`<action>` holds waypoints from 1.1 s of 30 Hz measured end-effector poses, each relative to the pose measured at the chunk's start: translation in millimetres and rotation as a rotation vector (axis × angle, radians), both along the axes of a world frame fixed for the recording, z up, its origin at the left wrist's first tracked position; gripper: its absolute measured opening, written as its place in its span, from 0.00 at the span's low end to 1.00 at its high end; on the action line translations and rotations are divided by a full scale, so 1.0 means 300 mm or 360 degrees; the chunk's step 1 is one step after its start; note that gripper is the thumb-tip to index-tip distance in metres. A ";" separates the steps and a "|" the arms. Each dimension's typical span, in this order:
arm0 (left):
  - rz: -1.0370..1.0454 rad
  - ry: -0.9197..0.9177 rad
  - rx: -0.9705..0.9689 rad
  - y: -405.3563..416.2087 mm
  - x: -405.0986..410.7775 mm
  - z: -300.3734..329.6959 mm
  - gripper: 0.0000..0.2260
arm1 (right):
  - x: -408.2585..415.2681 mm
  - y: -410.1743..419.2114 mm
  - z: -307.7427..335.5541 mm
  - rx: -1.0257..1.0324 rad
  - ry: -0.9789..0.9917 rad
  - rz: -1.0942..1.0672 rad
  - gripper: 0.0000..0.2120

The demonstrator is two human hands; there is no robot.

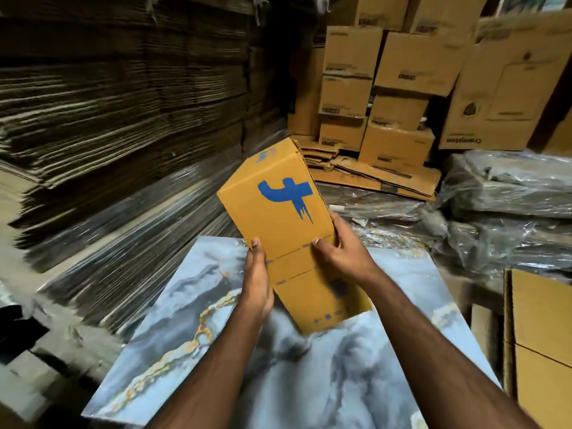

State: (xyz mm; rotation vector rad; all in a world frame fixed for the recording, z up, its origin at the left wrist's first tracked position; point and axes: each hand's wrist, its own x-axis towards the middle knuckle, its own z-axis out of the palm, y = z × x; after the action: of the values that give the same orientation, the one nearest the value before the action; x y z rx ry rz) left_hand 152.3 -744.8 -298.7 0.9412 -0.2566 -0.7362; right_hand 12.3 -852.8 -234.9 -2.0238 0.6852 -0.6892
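Both hands grip a yellow-brown cardboard box (280,212) with a blue mark: the left hand (257,280) curls round its near left edge, and the right hand (339,252) clasps the right edge, thumb pressed on the front face. Tilted away, the box hangs above a grey marbled board (173,329). Flattened cardboard stacks (108,119) fill the left; stacked cartons (396,88) stand far right, plastic-wrapped bundles (501,205) beside them.

Your view is dim and warm, brightest on the yellow-brown cardboard box with the blue mark (272,224). The tall stack of flat brown cardboard sheets (108,103) smears with motion blur, and the edges bow outward.
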 end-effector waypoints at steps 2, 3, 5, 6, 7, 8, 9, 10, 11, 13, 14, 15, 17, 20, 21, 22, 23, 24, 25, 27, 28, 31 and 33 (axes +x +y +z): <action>-0.0035 0.0269 -0.0090 -0.010 -0.027 0.011 0.24 | 0.021 -0.009 0.023 -0.0296 0.0149 -0.0022 0.41; -0.0036 0.0395 -0.0111 -0.017 -0.038 0.000 0.25 | 0.027 -0.009 0.031 -0.0445 0.0237 -0.0026 0.41; -0.0039 0.0652 -0.0113 -0.031 -0.062 -0.039 0.29 | 0.040 -0.011 0.029 -0.0738 0.0362 -0.0001 0.38; -0.0046 0.0786 -0.0068 -0.031 -0.080 -0.058 0.30 | 0.041 -0.010 0.020 -0.0838 0.0422 0.0045 0.36; -0.0043 0.0900 0.0030 -0.031 -0.098 -0.080 0.30 | 0.037 -0.009 0.004 -0.0898 0.0473 0.0113 0.34; -0.0036 0.1005 0.0141 -0.025 -0.119 -0.106 0.30 | 0.031 -0.009 -0.025 -0.0942 0.0524 0.0190 0.32; -0.0030 0.1090 0.0244 -0.012 -0.144 -0.123 0.30 | 0.020 -0.004 -0.057 -0.0959 0.0565 0.0267 0.30; -0.0044 0.1177 0.0326 0.003 -0.172 -0.146 0.31 | 0.008 0.001 -0.094 -0.0947 0.0618 0.0321 0.29; -0.0090 0.1270 0.0411 0.018 -0.199 -0.178 0.33 | -0.008 0.008 -0.132 -0.0921 0.0638 0.0345 0.28; -0.0170 0.1408 0.0557 0.042 -0.237 -0.237 0.32 | -0.039 0.026 -0.192 -0.0776 0.0597 0.0315 0.25; -0.0179 0.1412 0.0599 0.047 -0.246 -0.268 0.30 | -0.053 0.031 -0.217 -0.0673 0.0550 0.0280 0.23; -0.0191 0.1387 0.0645 0.050 -0.248 -0.291 0.28 | -0.065 0.030 -0.243 -0.0571 0.0494 0.0246 0.20; -0.0215 0.1329 0.0739 0.058 -0.249 -0.318 0.30 | -0.087 0.023 -0.289 -0.0401 0.0414 0.0198 0.17; -0.0250 0.1323 0.0799 0.065 -0.237 -0.335 0.31 | -0.105 0.016 -0.343 -0.0075 0.0266 0.0141 0.16; -0.0251 0.1307 0.0819 0.070 -0.232 -0.340 0.31 | -0.107 0.017 -0.358 0.0016 0.0219 0.0126 0.16; -0.0266 0.1281 0.0847 0.075 -0.226 -0.349 0.30 | -0.108 0.022 -0.370 0.0088 0.0199 0.0122 0.16; -0.0295 0.1248 0.0888 0.080 -0.218 -0.363 0.30 | -0.109 0.029 -0.384 0.0144 0.0197 0.0129 0.15; -0.0352 0.1185 0.0953 0.084 -0.211 -0.370 0.31 | -0.108 0.037 -0.398 0.0188 0.0199 0.0140 0.14; -0.0443 0.1097 0.1034 0.090 -0.203 -0.371 0.31 | -0.106 0.046 -0.409 0.0218 0.0204 0.0149 0.14; -0.0688 0.0863 0.1219 0.092 -0.174 -0.364 0.30 | -0.094 0.060 -0.426 0.0250 0.0209 0.0127 0.13; -0.0817 0.0700 0.1303 0.094 -0.157 -0.353 0.26 | -0.087 0.065 -0.431 0.0280 0.0203 0.0089 0.12; -0.1226 0.0099 0.1513 0.097 -0.122 -0.286 0.14 | -0.072 0.072 -0.420 0.0414 0.0088 -0.0103 0.11; -0.1382 -0.0219 0.1583 0.090 -0.102 -0.240 0.13 | -0.064 0.068 -0.401 0.0473 -0.0024 -0.0257 0.12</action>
State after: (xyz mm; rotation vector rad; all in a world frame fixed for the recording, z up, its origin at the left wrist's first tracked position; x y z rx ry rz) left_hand 121.7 -717.7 -370.7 1.8628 -0.4410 -1.6763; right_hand -6.8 -832.4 -355.1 -1.7032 0.8940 -0.6520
